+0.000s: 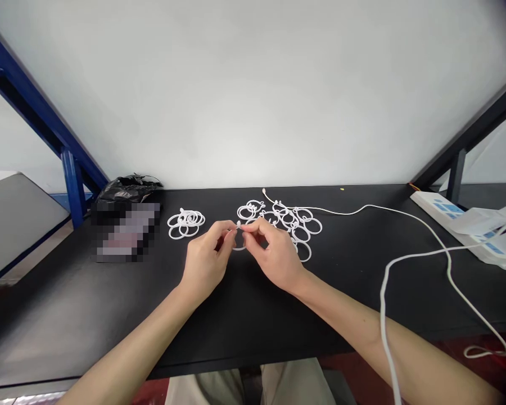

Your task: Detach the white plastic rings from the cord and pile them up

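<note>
Over the middle of the black table, my left hand (206, 260) and my right hand (277, 256) both pinch one white plastic curtain ring (239, 248). Its small knob shows between my fingertips at the top, and the ring's lower curve hangs between my thumbs. My fingers partly hide the rest of it. Beyond my right hand lies a loose spread of similar white rings (302, 232), some overlapping. To the left of my left hand, a smaller heap of the same rings (186, 224) rests on the table.
A white cable (388, 270) loops across the right side and passes over my right forearm. At right sits a white power strip (484, 236). A black plastic bag (129, 188) and a blurred-out flat object (129, 233) lie at left. Blue frame bars (46, 107) rise behind.
</note>
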Action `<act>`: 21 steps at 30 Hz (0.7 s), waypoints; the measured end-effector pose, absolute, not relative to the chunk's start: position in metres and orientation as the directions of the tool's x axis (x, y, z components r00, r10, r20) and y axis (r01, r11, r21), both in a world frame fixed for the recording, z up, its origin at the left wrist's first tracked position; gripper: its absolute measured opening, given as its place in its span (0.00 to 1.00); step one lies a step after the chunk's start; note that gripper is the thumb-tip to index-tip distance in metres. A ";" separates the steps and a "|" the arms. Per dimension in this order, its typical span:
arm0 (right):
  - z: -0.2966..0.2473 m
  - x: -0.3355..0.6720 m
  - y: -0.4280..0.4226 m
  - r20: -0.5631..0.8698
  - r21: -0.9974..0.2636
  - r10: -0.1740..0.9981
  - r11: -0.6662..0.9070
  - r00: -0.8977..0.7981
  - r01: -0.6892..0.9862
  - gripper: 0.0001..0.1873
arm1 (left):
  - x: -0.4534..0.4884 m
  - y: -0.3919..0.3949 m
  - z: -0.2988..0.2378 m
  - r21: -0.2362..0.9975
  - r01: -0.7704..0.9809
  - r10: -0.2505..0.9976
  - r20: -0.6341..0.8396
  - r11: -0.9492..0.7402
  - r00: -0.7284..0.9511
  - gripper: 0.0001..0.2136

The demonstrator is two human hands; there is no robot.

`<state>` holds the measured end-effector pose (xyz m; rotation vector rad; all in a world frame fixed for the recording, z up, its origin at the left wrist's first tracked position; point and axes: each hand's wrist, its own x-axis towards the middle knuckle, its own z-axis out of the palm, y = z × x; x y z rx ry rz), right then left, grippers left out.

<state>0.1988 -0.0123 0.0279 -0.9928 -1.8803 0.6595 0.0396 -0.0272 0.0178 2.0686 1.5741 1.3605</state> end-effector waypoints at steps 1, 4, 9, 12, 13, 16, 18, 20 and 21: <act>0.028 0.200 -0.010 0.440 -0.766 0.840 0.535 -0.317 0.356 0.07 | 0.040 -0.025 0.018 0.638 0.661 0.852 0.523 -0.395 0.005 0.06; 0.031 0.203 0.001 0.419 -0.740 0.828 0.549 -0.372 0.388 0.10 | 0.039 -0.017 0.021 0.643 0.694 0.876 0.481 -0.324 -0.036 0.06; 0.031 0.220 0.020 0.440 -0.473 0.854 0.483 -0.277 0.737 0.13 | 0.011 0.003 0.027 0.659 0.745 0.811 0.489 -0.102 -0.321 0.08; 0.028 0.231 0.025 0.381 -0.357 0.873 0.443 -0.305 0.822 0.15 | -0.019 0.016 0.021 0.683 0.730 0.760 0.467 0.014 -0.452 0.11; 0.027 0.234 0.025 0.365 -0.338 0.875 0.443 -0.318 0.830 0.16 | -0.027 0.020 0.018 0.671 0.740 0.760 0.453 0.054 -0.466 0.12; 0.024 0.233 0.023 0.346 -0.307 0.868 0.464 -0.357 0.831 0.14 | -0.041 0.029 0.009 0.600 0.792 0.807 0.409 0.115 -0.427 0.17; 0.023 0.229 0.021 0.346 -0.284 0.860 0.477 -0.375 0.832 0.12 | -0.042 0.033 0.004 0.553 0.823 0.839 0.382 0.128 -0.388 0.21; 0.022 0.225 0.020 0.343 -0.260 0.856 0.482 -0.387 0.837 0.09 | -0.041 0.033 0.002 0.518 0.840 0.858 0.349 0.159 -0.377 0.23; 0.022 0.224 0.020 0.342 -0.250 0.855 0.483 -0.391 0.839 0.08 | -0.040 0.033 0.002 0.504 0.845 0.863 0.334 0.176 -0.379 0.24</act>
